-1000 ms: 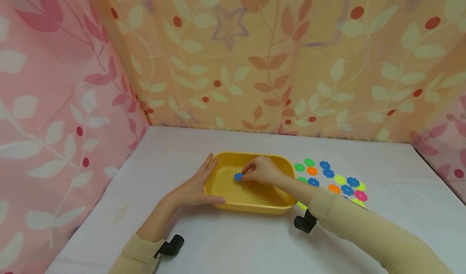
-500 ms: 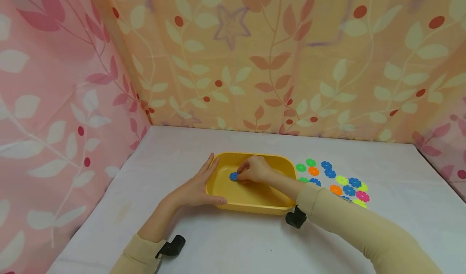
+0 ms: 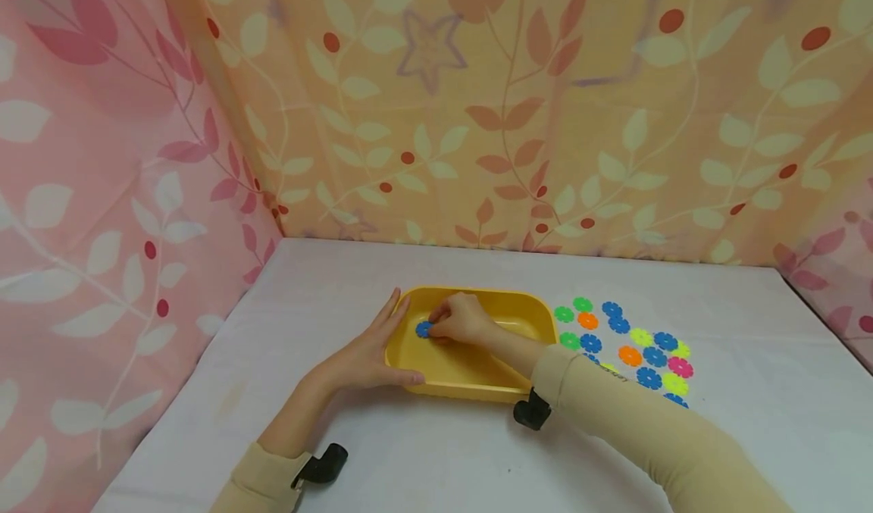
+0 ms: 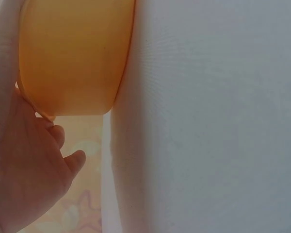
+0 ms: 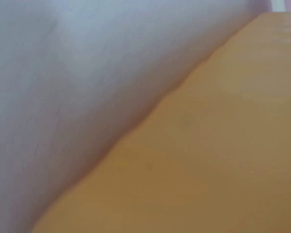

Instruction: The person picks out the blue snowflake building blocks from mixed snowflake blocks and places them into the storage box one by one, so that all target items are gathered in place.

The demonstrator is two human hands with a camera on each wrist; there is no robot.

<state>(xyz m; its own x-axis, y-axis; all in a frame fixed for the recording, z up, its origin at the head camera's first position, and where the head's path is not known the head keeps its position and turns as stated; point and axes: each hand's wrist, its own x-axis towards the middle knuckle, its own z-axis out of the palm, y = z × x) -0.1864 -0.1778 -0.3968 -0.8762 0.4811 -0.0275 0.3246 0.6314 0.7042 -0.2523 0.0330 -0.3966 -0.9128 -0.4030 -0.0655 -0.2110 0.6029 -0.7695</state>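
In the head view a shallow yellow plastic tray [image 3: 470, 392] stands on the table. My left hand [image 3: 358, 358] lies against its left end, thumb along the front rim and fingers stretched toward the back corner. The left wrist view shows that hand [image 4: 29, 165] beside the tray's outer wall [image 4: 75, 58]. Inside the tray, my right hand [image 3: 464, 320] pinches a blue notched plastic disc [image 3: 423, 330] near the left side; its fingertips are partly hidden. Only the tray's blurred wall [image 5: 208, 160] and the white cloth show in the right wrist view, without the hand.
Several notched discs lie flat right of the tray, among them an orange one [image 3: 630, 356], a pink one [image 3: 680, 367] and a green one [image 3: 563, 314]. My right sleeve [image 3: 614, 399] covers part of them. Patterned curtains [image 3: 436, 119] bound the white-covered table [image 3: 436, 452].
My right hand has slid leftward inside the tray with the blue disc in its fingers. More discs show beside the sleeve. The left hand and tray have stayed in place.
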